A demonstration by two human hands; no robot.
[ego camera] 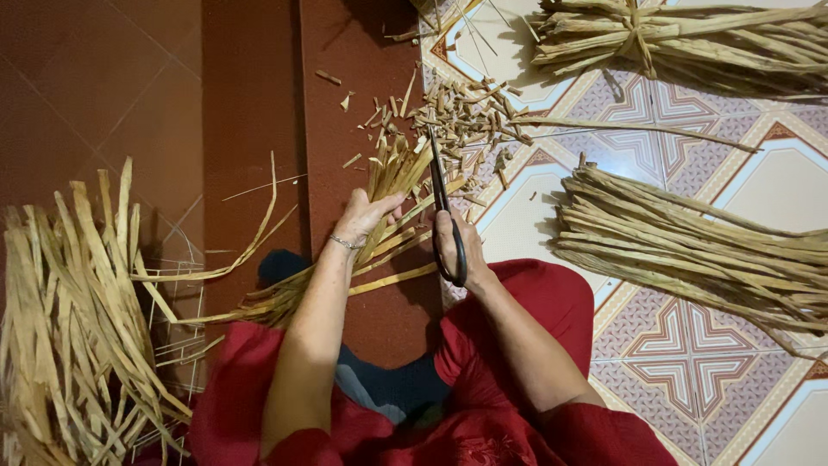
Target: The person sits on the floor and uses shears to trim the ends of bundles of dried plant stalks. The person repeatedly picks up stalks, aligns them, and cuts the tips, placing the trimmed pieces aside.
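Centrally in the frame, the left hand (366, 216) is closed around a bunch of dry straw-coloured strips (392, 177), gripping it just below its upper ends, which fan out toward the top centre. The right hand (457, 242) is curled through the black handles of one pair of scissors (444, 216), whose blades point up beside the bunch's tips. Just above lies a scatter of short cut pieces (466, 112), too many to count. Three other lots of strips show: a tied bundle (681, 39) at upper right, a loose sheaf (690, 246) at mid right, and a pale heap (73, 319) at lower left. The person, in red clothing, sits on the floor: patterned tiles (681, 358) on the right, a dark red mat (259, 103) in the middle, plain reddish tiles (95, 78) at upper left.
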